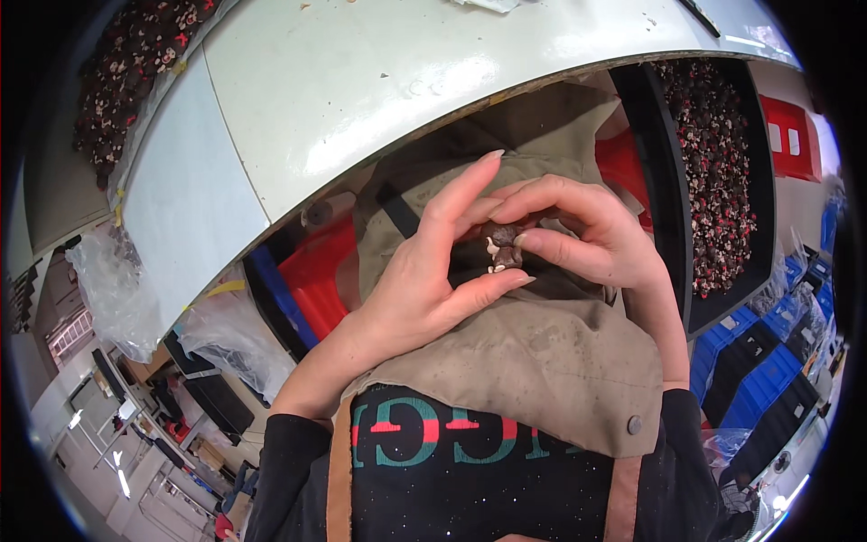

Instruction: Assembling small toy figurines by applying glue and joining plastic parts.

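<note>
A small dark brown figurine with pale parts sits between both my hands, held over my lap. My left hand pinches it from below with thumb and fingers, the index finger stretched up. My right hand curls over it from the right, fingertips on its top. Under the hands lies my tan apron.
A white worktable curves across the top. A black tray full of small dark and red-white figurines stands at the right, another heap at the upper left. Red crates, blue crates and clear plastic bags sit below the table.
</note>
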